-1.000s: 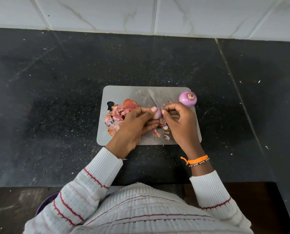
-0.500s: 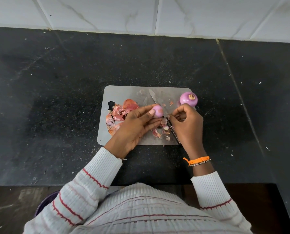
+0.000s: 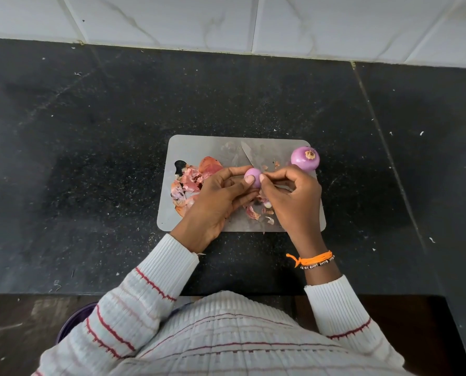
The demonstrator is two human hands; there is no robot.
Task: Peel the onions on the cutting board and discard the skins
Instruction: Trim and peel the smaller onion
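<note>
Where both hands (image 3: 221, 202) (image 3: 291, 196) meet, a smooth round purple onion (image 3: 252, 177)

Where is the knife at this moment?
In the head view the knife lies on the cutting board, its blade tip pointing to the far edge, left of the larger onion; its handle end is hidden under the hands.

Skins (image 3: 192, 183) left, onion (image 3: 305, 158) right on board (image 3: 199, 147).

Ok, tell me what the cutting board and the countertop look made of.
Cutting board: thin grey sheet with a dull sheen, likely brushed steel, possibly plastic. Countertop: black polished stone, probably granite, judging by its fine pale speckle and a straight seam on the right.
</note>
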